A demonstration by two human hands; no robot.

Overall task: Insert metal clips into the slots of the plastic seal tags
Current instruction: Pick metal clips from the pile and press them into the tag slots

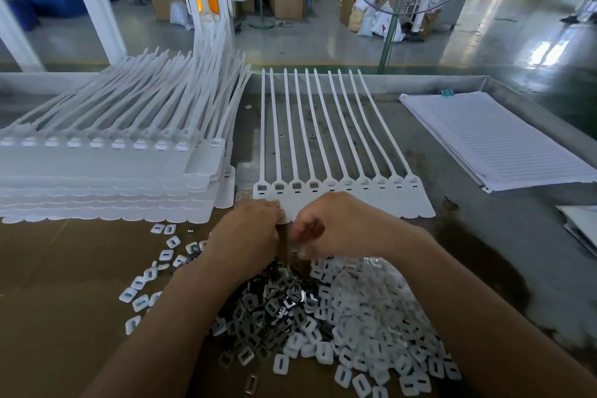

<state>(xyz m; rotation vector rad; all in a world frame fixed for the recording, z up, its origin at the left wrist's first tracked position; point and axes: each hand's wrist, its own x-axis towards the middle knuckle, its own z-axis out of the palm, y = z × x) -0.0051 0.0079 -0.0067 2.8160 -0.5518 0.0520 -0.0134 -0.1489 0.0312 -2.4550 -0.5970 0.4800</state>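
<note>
Seating each clip squarely is what matters here, so I would pin the strip flat with one hand and bring the clip down level over its slot, pressing straight in, not at a slant. I would work along the row in order, so that no slot gets missed.

The tags (pixel 387 200) lie in a joined row at twelve o'clock from both hands, heads towards me and tails running away across the table (pixel 484 236). The four slots at the nine o'clock end look dark and open, while the others look paler. I cannot tell which already carry a clip.

My left hand (pixel 248 229) is at the near edge of the row, fingers curled tight, pinching the flap of a tag near the nine o'clock end. My right hand (pixel 336 223) sits just beside it at three o'clock, also narrowly curled, knuckles up. Its fingertips are tucked under, so I cannot tell whether it holds a clip.

The clips (pixel 258 304) are heaped at six o'clock, between my forearms, with white caps (pixel 371 300) spilling out towards four o'clock. A stack (pixel 97 171) of further tags stands at ten o'clock, and a pad (pixel 494 139) lies at two o'clock.
</note>
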